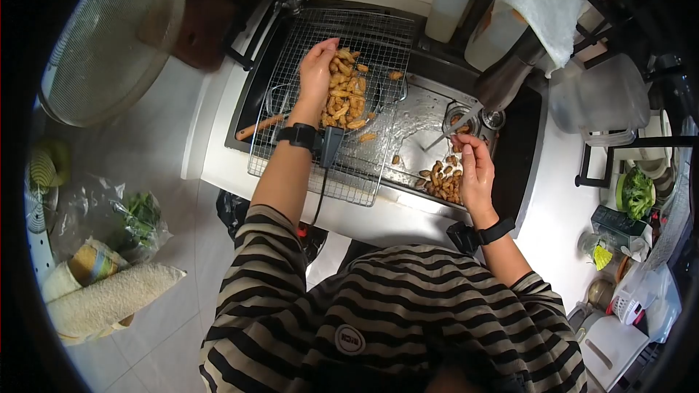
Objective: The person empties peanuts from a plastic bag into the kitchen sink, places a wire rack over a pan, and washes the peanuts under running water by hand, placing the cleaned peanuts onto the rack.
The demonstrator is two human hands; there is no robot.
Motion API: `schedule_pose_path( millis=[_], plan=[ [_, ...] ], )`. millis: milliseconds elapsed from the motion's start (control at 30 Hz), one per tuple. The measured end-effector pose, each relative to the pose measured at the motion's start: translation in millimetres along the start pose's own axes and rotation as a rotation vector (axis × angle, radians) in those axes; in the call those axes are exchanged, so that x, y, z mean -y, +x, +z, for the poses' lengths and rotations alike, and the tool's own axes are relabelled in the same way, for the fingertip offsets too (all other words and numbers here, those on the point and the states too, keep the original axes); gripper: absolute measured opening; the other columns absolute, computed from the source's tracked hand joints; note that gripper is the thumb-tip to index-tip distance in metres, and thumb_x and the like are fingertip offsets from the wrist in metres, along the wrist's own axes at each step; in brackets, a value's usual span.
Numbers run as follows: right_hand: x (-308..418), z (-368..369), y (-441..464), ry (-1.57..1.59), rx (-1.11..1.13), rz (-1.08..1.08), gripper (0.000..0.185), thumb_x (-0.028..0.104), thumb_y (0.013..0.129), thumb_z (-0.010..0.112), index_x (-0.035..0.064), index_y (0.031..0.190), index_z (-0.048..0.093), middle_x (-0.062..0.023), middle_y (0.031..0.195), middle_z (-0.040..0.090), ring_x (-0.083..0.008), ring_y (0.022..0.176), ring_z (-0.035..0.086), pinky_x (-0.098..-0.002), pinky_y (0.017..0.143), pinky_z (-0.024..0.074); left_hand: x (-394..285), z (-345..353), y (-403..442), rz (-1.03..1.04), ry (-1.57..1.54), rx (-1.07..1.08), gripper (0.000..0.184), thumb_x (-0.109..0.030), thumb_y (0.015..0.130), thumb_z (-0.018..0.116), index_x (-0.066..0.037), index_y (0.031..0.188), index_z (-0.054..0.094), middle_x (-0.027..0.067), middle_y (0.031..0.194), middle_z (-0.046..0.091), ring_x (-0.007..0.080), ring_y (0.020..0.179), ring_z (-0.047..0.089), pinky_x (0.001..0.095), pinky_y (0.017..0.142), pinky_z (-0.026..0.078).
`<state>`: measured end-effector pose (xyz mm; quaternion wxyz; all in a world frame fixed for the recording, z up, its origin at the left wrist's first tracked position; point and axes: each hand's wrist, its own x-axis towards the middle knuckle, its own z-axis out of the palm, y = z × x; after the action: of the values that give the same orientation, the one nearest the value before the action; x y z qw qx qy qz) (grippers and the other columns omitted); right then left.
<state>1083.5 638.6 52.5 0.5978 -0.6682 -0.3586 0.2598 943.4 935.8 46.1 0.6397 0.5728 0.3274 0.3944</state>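
Note:
My left hand [316, 73] is over the wire rack [291, 102], at the left edge of a heap of wet peanuts in their shells [346, 102]. Its fingers are curled together, and what they may hold is hidden. My right hand [477, 175] is over the steel sink [415, 124], its fingertips pinched on something small and reddish-brown near the drain and the grey faucet spout [455, 128]. Below and left of that hand lie more, darker peanuts [443, 180]. A few single peanuts are scattered on the rack and sink floor.
A wooden handle [259, 126] lies at the rack's left side. Behind the sink stand a cloudy bottle [451, 0] and a white cloth [542, 7]. A round mesh strainer [113, 36] is at upper left, a clear plastic container [601, 98] at right.

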Motion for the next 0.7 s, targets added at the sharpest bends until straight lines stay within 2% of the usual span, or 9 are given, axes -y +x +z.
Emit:
schedule_pose_path(
  millis=[33,133,167,267,300,400,433,633,700],
  plan=[
    [-0.4,-1.0,-1.3,-0.011,0.003,0.005,0.022,0.016,0.094,0.04,-0.0009,0.105,0.051,-0.0075,0.101,0.057,-0.0141,0.097,0.053,-0.0245,0.084,0.039,2.1,-2.9,3.3,0.034,0.138,0.052,0.041,-0.032,0.093,0.035,-0.002,0.117,0.049,0.0118,0.112,0.053,0.0213,0.105,0.049,0.0306,0.093,0.038],
    [-5.5,-7.3,-3.7,-0.075,0.03,0.031,0.022,0.016,0.094,0.04,-0.0007,0.103,0.052,-0.0071,0.099,0.058,-0.0135,0.094,0.054,-0.0246,0.082,0.0399,-1.3,-5.7,6.6,-0.121,0.029,0.086,0.048,-0.039,0.093,0.033,-0.003,0.123,0.046,0.0138,0.124,0.046,0.0226,0.115,0.042,0.0278,0.098,0.032],
    [-7.5,-9.3,-3.5,-0.073,0.028,0.049,0.022,0.016,0.094,0.04,-0.0007,0.103,0.052,-0.007,0.098,0.058,-0.0133,0.093,0.054,-0.0245,0.081,0.0402,-2.9,-5.8,3.1,-0.062,0.336,0.084,0.052,-0.046,0.091,0.03,-0.011,0.127,0.044,0.0106,0.135,0.036,0.0256,0.126,0.03,0.0404,0.105,0.019],
    [-14.0,-14.8,-1.8,-0.048,0.008,0.093,0.02,0.014,0.093,0.041,-0.0008,0.101,0.053,-0.0068,0.094,0.059,-0.0128,0.089,0.055,-0.0242,0.078,0.0413,6.8,-3.4,-10.1,0.063,1.231,0.15,0.051,-0.05,0.09,0.028,-0.019,0.128,0.044,0.0036,0.141,0.028,0.0274,0.132,0.017,0.055,0.104,0.001],
    [-16.0,-15.9,0.4,-0.029,-0.005,0.1,0.019,0.012,0.092,0.042,-0.001,0.1,0.053,-0.0069,0.091,0.059,-0.0129,0.087,0.055,-0.0243,0.077,0.042,14.3,-4.4,-15.9,0.128,1.354,0.227,0.049,-0.048,0.089,0.029,-0.023,0.129,0.041,0.0012,0.141,0.028,0.03,0.132,0.015,0.0608,0.099,-0.009],
    [-22.7,-21.2,6.0,-0.029,-0.012,0.127,0.018,0.011,0.091,0.042,-0.0005,0.098,0.054,-0.0063,0.087,0.06,-0.012,0.083,0.056,-0.0236,0.072,0.0428,25.8,-12.1,-23.0,0.282,1.574,0.346,0.049,-0.049,0.089,0.029,-0.028,0.132,0.036,0.0005,0.142,0.024,0.0284,0.133,0.012,0.0603,0.099,-0.01],
    [-21.2,-23.5,8.8,-0.055,0.001,0.135,0.018,0.011,0.092,0.042,-0.0004,0.098,0.054,-0.0061,0.086,0.06,-0.0118,0.082,0.056,-0.0235,0.072,0.0428,25.6,-14.9,-18.7,0.202,1.638,0.299,0.049,-0.05,0.089,0.028,-0.032,0.134,0.03,-0.0002,0.143,0.021,0.0276,0.134,0.009,0.0601,0.101,-0.007],
    [-49.4,-40.2,31.2,-0.202,0.098,0.213,0.02,0.016,0.089,0.046,-0.0005,0.096,0.055,-0.0062,0.078,0.06,-0.011,0.075,0.055,-0.0245,0.066,0.0429,18.2,-38.4,13.0,-0.117,1.539,0.162,0.053,-0.054,0.088,0.023,-0.031,0.136,0.025,0.0008,0.145,0.016,0.0274,0.134,0.007,0.0618,0.101,0.003],
    [-63.0,-53.0,38.5,-0.254,0.182,0.39,0.02,0.016,0.089,0.047,-0.0003,0.096,0.055,-0.0066,0.076,0.059,-0.0124,0.074,0.056,-0.026,0.066,0.0431,20.2,-48.9,17.2,-0.175,1.53,0.144,0.055,-0.057,0.088,0.021,-0.03,0.136,0.025,0.0011,0.145,0.016,0.0272,0.134,0.007,0.0616,0.101,0.003]
  ],
)
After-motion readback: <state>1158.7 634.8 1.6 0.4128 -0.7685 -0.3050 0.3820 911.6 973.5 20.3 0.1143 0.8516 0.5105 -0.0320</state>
